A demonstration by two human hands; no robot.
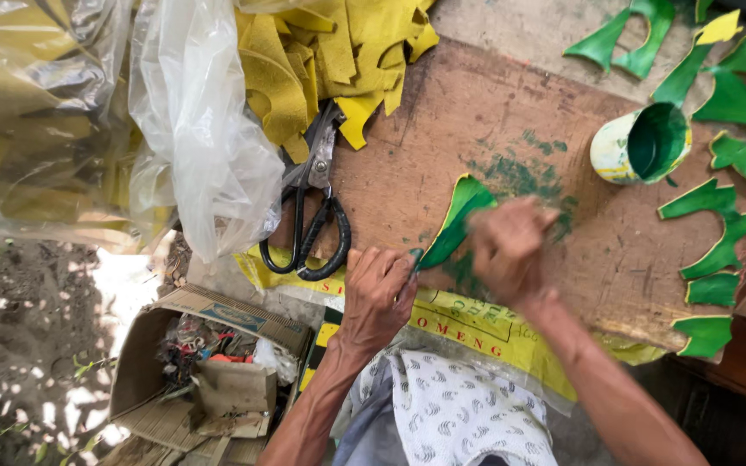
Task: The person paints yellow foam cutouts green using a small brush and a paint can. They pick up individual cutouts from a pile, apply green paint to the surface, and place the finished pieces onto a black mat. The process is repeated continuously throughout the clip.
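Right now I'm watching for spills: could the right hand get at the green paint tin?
Probably yes: the right hand works near the paint tin, with only bare board between them.

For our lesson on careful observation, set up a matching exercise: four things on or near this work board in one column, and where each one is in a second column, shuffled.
Things:
1. scissors
2. paint tin
3. cardboard box
4. green cut piece

Places:
A. lower left, on the ground
B. pinched at its tip by the left hand
C. at the plastic bag's edge
D. lying on its side, upper right of the board

Pairs: 1-C, 2-D, 3-A, 4-B
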